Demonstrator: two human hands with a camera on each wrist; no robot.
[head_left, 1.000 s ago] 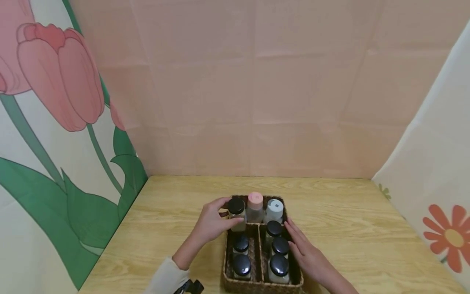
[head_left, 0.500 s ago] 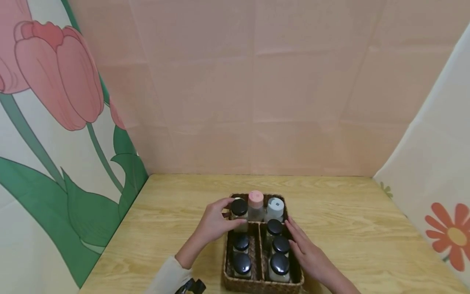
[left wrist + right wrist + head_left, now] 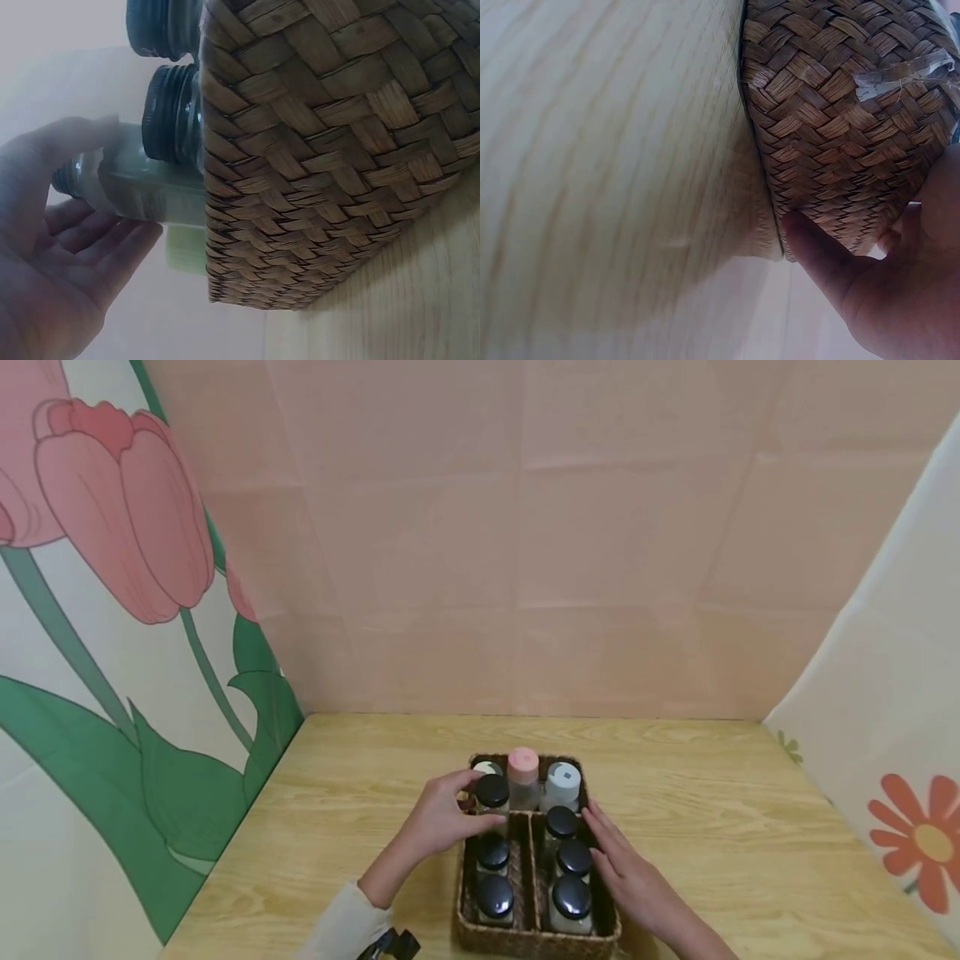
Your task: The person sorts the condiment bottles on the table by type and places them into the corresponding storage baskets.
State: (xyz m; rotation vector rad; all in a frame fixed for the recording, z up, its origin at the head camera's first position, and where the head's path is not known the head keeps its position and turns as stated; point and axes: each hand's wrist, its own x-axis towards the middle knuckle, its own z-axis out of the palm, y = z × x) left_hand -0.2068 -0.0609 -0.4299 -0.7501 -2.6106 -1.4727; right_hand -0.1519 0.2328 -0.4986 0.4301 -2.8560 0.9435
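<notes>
My left hand [image 3: 438,814] pinches a black-capped glass jar [image 3: 492,791] between thumb and fingers, over the left end of the back compartment of a woven basket [image 3: 536,943]. Seen from the left wrist, this jar [image 3: 150,180] stands well above the rim, its base hidden by the basket wall. Just behind it shows a pale-capped bottle [image 3: 487,767]. A pink-capped bottle [image 3: 522,767] and a white-capped bottle [image 3: 562,783] stand to its right. My right hand [image 3: 630,881] lies along the basket's right side, fingers straight, thumb touching the woven wall [image 3: 840,150].
Two black-lidded jars [image 3: 495,896] stand in the front left compartment, with several more [image 3: 572,897] in the front right one. A divider [image 3: 535,881] separates them. The basket sits on a wood-grain table [image 3: 697,810] before a pink cloth backdrop [image 3: 517,568].
The jar in my left hand has shifted slightly right and nearer to me, and the pale cap behind it has come into view. My right hand stays against the basket.
</notes>
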